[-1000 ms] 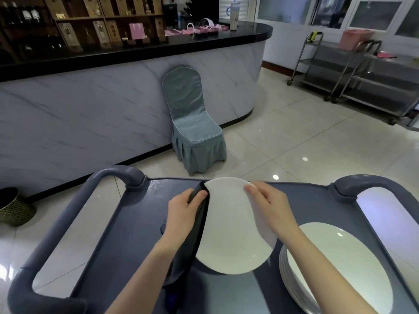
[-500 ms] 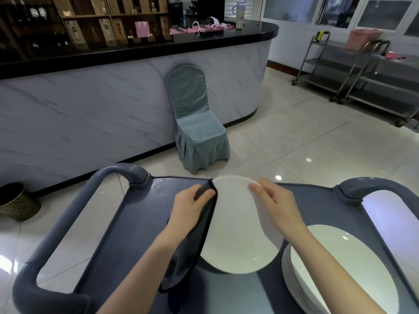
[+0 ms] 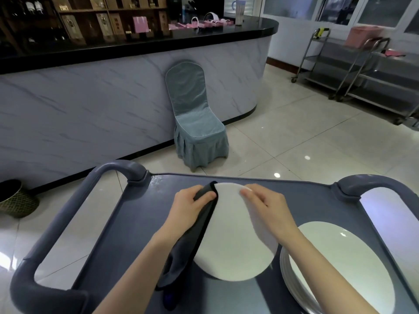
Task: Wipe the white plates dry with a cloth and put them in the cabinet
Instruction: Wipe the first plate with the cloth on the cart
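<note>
Left hand [image 3: 189,208], cloth [image 3: 192,241] against tilted plate [image 3: 231,236]

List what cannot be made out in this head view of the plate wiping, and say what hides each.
1. Plate back: turned away from the head camera.
2. Stack: cut off by the bottom edge, crossed by the right forearm; count unclear.
3. Cloth: partly behind the left forearm.
4. Shelf labels: too small, dark.
5. Cabinet: outside the view.

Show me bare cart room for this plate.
Bare cart top lies between the left hand, gripping the cloth, and left handle, and along the far edge. The held plate and plate stack crowd the centre and right.
</note>
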`<state>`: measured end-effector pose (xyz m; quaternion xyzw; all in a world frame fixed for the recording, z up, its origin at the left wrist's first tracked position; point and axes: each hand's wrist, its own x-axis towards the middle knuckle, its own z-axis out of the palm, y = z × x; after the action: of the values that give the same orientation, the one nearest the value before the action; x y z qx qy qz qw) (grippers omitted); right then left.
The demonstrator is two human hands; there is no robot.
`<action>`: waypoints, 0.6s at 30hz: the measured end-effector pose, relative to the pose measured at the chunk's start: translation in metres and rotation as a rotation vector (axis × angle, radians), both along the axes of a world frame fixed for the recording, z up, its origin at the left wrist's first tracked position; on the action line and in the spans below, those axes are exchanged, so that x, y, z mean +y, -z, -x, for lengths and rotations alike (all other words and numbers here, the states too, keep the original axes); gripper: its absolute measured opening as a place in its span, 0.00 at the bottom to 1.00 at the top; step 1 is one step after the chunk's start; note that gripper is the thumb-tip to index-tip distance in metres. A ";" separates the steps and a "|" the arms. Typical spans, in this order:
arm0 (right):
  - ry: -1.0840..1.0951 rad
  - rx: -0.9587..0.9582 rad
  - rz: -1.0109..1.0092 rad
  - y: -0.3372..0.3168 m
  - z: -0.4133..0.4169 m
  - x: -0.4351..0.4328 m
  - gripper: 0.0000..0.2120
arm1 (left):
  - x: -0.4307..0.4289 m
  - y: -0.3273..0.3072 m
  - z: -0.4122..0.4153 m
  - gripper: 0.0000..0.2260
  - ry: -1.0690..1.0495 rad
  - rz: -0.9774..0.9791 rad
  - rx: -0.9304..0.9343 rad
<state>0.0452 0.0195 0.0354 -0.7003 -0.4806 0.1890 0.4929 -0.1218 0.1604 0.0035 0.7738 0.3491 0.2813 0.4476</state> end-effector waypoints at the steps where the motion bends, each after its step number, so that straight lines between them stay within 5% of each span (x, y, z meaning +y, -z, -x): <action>1: 0.106 0.074 -0.041 0.001 0.000 -0.001 0.09 | -0.002 0.005 0.002 0.16 -0.105 0.049 -0.033; 5: 0.558 0.417 -0.183 0.019 0.033 0.003 0.12 | -0.025 0.022 0.001 0.19 -0.552 0.318 -0.185; 8: 0.549 0.435 -0.109 0.031 0.042 0.001 0.11 | -0.032 0.033 0.005 0.21 -0.632 0.400 -0.177; 15: 0.123 0.114 0.098 0.003 -0.007 -0.001 0.03 | -0.004 0.003 0.010 0.16 -0.316 -0.021 -0.133; 18: -0.094 -0.147 0.193 -0.013 -0.015 0.009 0.12 | 0.004 -0.022 -0.003 0.17 -0.016 -0.234 -0.041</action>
<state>0.0601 0.0289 0.0481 -0.7330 -0.5274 0.2053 0.3774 -0.1190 0.1648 0.0256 0.8120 0.3110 0.3393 0.3589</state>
